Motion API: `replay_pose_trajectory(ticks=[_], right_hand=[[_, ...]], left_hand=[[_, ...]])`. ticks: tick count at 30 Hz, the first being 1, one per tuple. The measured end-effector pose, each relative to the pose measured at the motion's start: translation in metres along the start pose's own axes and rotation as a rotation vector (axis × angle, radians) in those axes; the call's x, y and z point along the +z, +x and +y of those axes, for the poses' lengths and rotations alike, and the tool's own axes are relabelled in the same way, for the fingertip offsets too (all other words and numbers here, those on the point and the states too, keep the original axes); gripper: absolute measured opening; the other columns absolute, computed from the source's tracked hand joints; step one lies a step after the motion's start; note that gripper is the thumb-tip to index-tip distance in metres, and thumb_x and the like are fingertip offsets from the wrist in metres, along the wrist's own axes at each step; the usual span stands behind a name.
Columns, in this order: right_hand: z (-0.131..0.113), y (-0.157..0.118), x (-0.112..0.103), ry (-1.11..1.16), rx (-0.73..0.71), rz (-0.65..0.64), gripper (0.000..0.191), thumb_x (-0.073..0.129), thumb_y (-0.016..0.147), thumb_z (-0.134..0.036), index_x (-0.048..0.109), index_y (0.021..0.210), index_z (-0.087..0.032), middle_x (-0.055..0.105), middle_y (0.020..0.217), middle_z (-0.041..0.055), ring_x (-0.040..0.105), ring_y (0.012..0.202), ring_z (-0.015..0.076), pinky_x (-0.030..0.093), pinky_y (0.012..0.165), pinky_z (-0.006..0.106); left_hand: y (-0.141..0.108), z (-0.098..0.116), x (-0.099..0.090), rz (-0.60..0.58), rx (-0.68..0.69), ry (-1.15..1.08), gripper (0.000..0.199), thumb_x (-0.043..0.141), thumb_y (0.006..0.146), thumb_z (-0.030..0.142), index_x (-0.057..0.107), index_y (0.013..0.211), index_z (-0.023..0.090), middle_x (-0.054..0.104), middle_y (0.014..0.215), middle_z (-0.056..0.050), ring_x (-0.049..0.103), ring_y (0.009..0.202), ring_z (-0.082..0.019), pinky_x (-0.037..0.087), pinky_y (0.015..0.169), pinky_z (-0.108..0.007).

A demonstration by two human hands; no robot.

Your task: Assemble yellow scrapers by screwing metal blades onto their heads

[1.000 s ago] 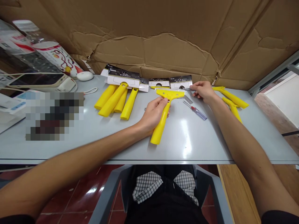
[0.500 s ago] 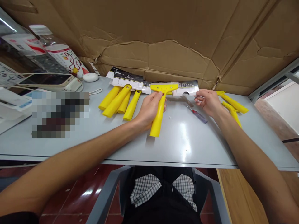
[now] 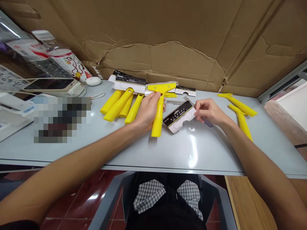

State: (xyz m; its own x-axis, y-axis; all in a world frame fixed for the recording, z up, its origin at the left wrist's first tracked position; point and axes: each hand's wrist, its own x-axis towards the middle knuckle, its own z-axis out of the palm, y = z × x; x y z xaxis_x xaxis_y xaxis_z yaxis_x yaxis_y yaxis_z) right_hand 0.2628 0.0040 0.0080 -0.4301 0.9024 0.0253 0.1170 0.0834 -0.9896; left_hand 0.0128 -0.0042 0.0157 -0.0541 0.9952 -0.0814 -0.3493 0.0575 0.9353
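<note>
A yellow scraper with a wide T-shaped head is gripped at its neck by my left hand, its handle pointing toward me. My right hand pinches the corner of a black and white cardboard sleeve, which has a half-round notch and tilts over the table. Partly hidden behind the sleeve and my right fingers is a screwdriver. Flat metal blades lie just beyond the sleeve. Left of my left hand, several yellow scrapers with sleeves are piled together. Another sleeve lies at the back.
Yellow scraper handles without sleeves lie at the right. Plastic bottles, a phone and a white rounded case stand or lie at the left. A cardboard sheet rises along the grey table's back edge.
My right hand has brought a sleeve from the back of the table toward me, turning it at an angle. My left hand has shifted slightly left with the scraper.
</note>
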Motion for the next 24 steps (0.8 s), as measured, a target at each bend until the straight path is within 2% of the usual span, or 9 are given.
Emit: replay_pose_trajectory(ticks=[4,10,16,24], right_hand=[[0.0,-0.001,0.001,-0.002,-0.002,-0.108,0.027,0.085,0.074,-0.026,0.06,0.063,-0.022,0.069,0.058,-0.0018,0.059,0.044,0.0117,0.046,0.044,0.025],[0.006,-0.001,-0.006,0.063,-0.04,-0.135,0.028,0.086,0.076,-0.023,0.061,0.063,-0.022,0.07,0.062,-0.001,0.062,0.046,0.0137,0.051,0.047,0.028],[0.0,-0.001,-0.001,-0.011,-0.022,-0.145,0.029,0.087,0.074,-0.025,0.061,0.06,-0.022,0.068,0.058,-0.0021,0.065,0.046,0.0147,0.051,0.046,0.027],[-0.007,-0.003,-0.004,-0.003,-0.013,-0.15,0.029,0.087,0.073,-0.023,0.06,0.062,-0.02,0.066,0.058,-0.0026,0.066,0.048,0.0138,0.053,0.048,0.025]], left_hand=[[0.0,0.0,0.0,-0.001,-0.006,-0.006,0.023,0.055,0.106,0.025,0.06,0.084,0.018,0.063,0.082,-0.001,0.056,0.059,-0.009,0.046,0.054,-0.022],[0.003,0.001,0.0,0.013,0.024,-0.031,0.024,0.055,0.107,0.023,0.058,0.084,0.018,0.063,0.082,-0.001,0.057,0.06,-0.009,0.049,0.057,-0.022],[0.007,-0.001,-0.002,-0.008,0.046,-0.042,0.019,0.058,0.106,0.022,0.062,0.088,0.018,0.065,0.085,-0.002,0.062,0.066,-0.01,0.056,0.066,-0.023],[0.01,0.005,-0.001,0.0,0.0,-0.093,0.023,0.056,0.107,0.017,0.066,0.087,0.014,0.067,0.09,-0.005,0.069,0.074,-0.012,0.063,0.074,-0.028]])
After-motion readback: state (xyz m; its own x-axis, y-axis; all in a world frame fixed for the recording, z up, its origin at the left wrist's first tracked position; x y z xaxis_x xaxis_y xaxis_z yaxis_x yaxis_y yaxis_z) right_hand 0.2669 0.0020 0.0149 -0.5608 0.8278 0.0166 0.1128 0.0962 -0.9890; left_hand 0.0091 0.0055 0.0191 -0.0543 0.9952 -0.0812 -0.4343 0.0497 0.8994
